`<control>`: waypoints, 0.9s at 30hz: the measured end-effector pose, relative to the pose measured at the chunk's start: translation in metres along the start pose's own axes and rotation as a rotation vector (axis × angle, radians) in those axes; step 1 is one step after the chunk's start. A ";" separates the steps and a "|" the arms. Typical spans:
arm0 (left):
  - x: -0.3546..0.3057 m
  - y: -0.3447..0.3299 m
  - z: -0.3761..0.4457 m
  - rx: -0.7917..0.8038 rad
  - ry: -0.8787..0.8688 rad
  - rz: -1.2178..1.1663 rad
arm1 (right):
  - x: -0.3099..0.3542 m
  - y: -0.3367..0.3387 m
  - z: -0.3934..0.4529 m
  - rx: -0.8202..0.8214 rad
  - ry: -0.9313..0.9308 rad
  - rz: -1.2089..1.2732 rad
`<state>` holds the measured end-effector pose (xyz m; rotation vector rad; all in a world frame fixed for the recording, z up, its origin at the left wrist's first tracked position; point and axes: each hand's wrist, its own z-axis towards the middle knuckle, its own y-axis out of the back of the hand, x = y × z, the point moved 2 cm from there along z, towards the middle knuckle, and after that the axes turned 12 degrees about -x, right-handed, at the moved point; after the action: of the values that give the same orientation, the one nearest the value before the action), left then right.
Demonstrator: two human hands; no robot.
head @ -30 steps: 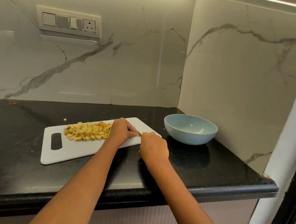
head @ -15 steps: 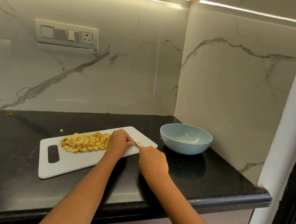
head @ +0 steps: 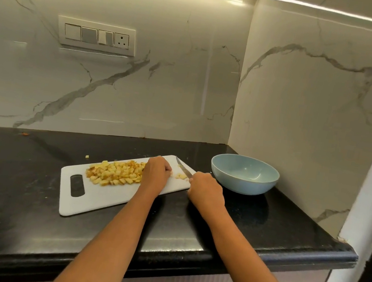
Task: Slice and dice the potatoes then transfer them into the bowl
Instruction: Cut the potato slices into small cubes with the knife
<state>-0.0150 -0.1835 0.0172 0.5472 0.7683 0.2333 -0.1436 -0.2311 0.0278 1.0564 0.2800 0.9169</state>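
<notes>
Between the earlier frame and this one the knife [head: 183, 170] had swung clear, its blade bared across the cutting board [head: 107, 198] beside a few fresh potato bits [head: 181, 176]. Right hand [head: 206, 190] gripped the handle; left hand [head: 157, 171] sat curled against the diced potato heap [head: 116, 173], though what it pinched was hidden. Dicing looked nearly finished. The bowl [head: 244, 175] stood empty just right of the board, so next would probably come sweeping the pieces across into it
</notes>
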 end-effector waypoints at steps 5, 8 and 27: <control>0.003 0.000 0.004 -0.004 -0.019 0.007 | -0.006 -0.001 0.001 -0.039 -0.090 0.103; 0.003 -0.003 0.004 -0.001 -0.033 0.008 | -0.007 0.000 0.000 -0.050 -0.096 0.119; 0.002 0.002 0.010 -0.163 0.012 -0.100 | -0.007 0.001 0.002 -0.163 -0.096 0.227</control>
<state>-0.0066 -0.1848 0.0226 0.3529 0.7787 0.2041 -0.1471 -0.2380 0.0278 0.9906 0.0042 1.0700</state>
